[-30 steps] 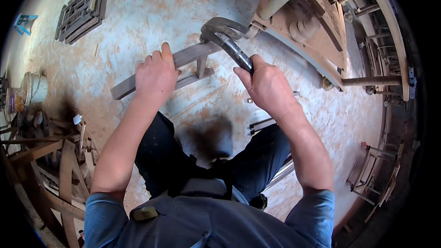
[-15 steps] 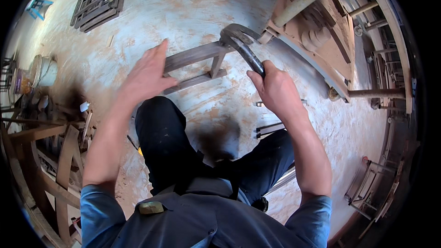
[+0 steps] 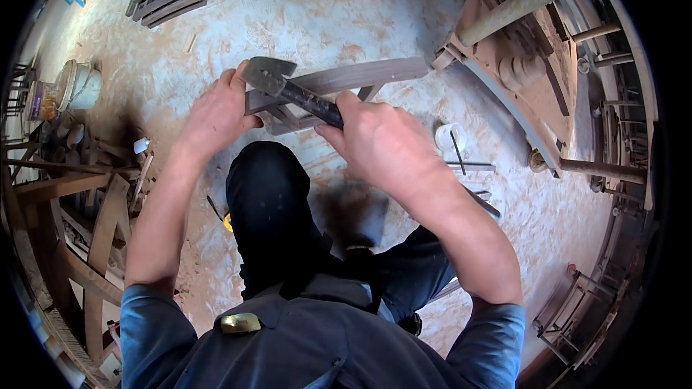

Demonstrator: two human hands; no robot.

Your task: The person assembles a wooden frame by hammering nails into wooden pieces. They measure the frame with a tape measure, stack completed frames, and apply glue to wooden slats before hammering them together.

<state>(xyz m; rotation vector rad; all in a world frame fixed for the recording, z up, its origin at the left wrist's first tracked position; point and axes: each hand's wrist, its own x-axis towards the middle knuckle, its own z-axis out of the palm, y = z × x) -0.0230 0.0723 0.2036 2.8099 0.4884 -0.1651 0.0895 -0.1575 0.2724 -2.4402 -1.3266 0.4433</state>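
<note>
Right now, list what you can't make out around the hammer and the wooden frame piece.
Head view only:
- Hammer handle end: wrapped inside the right hand.
- Left end of the wooden frame piece: covered by the left hand and the hammer head.
- Underside of the frame piece: hidden by its own rails and the knee.
- Contents of the white cup: too small to tell.

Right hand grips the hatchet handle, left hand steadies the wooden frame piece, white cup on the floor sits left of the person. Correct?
Not quite. The head view shows the white cup on the floor to the person's right. The rest holds: the right hand grips the hatchet handle and the left hand steadies the wooden frame piece.
</note>
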